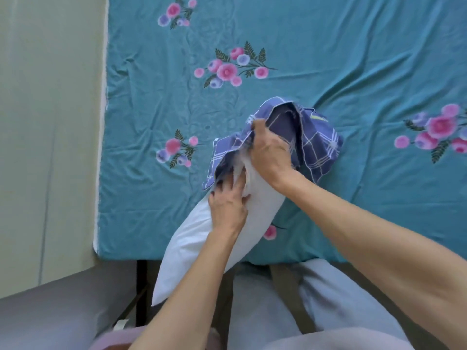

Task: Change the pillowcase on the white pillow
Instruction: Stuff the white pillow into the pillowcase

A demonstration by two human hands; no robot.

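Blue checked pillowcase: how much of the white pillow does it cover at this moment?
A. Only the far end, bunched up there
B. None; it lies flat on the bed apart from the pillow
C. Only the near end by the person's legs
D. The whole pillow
A: the blue checked pillowcase is bunched at the far end in the right hand, while most of the white pillow lies bare under the left hand.
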